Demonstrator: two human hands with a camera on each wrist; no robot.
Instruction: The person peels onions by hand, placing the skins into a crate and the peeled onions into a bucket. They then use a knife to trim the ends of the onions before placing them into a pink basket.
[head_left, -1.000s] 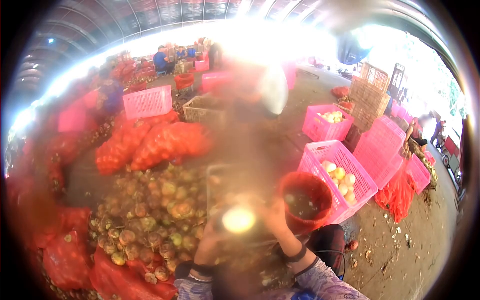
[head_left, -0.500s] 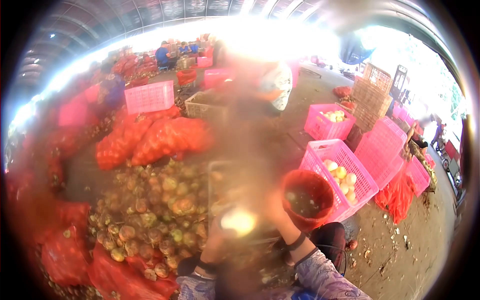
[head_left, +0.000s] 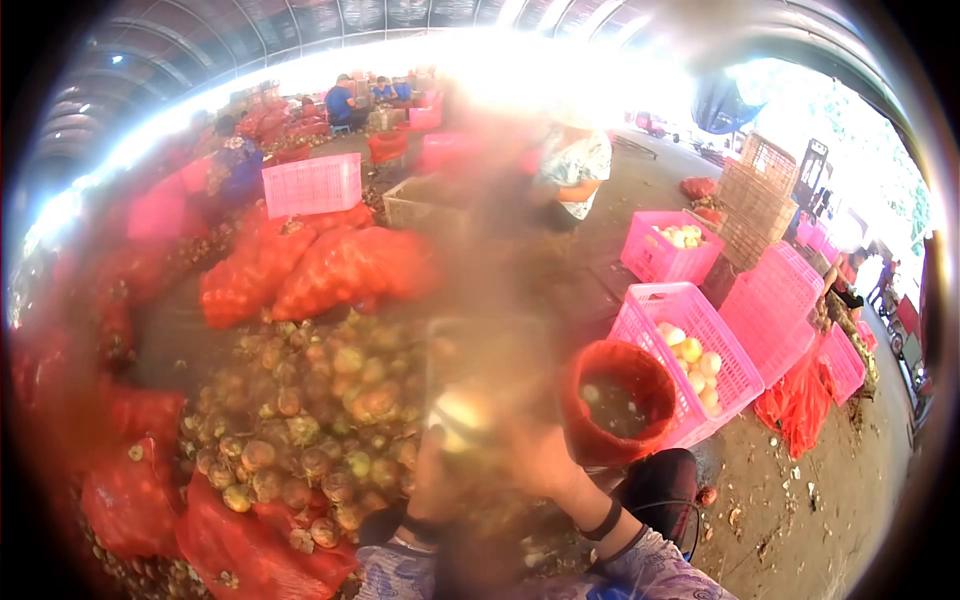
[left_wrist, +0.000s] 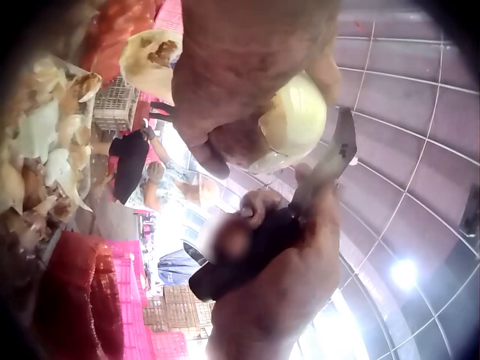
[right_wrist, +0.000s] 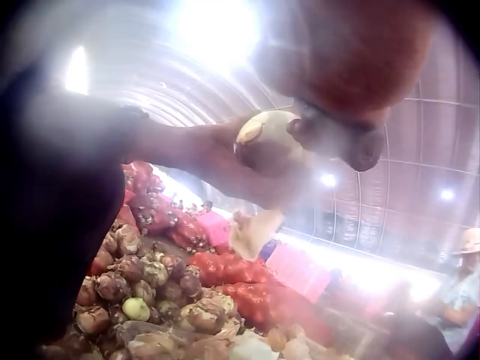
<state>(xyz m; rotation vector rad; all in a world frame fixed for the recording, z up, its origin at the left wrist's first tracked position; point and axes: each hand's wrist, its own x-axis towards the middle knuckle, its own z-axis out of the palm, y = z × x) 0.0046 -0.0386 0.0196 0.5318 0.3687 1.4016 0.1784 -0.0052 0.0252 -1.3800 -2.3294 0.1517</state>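
My left hand (left_wrist: 255,75) grips a pale, partly peeled onion (left_wrist: 296,116), fingers wrapped about it. A knife (left_wrist: 337,154) with a short broad blade and dark handle is held in my right hand (left_wrist: 281,300), its blade close beside the onion. In the right wrist view a flap of onion skin (right_wrist: 255,234) hangs below the left hand. The head view is hazy around both hands, with the onion (head_left: 462,415) a bright blur above the left one. Unpeeled onions (head_left: 330,400) are heaped to the left.
A red bucket (head_left: 575,420) stands right of my hands, against a pink crate (head_left: 740,385) of peeled onions. Red net sacks (head_left: 350,270) lie beyond the heap. Pale peelings (left_wrist: 56,165) appear in the left wrist view. Another person (head_left: 578,170) is across from me.
My left hand has moved the onion slightly up and left, away from me. The right hand has shifted down a little. The head view has turned slightly, sliding the background rightward.
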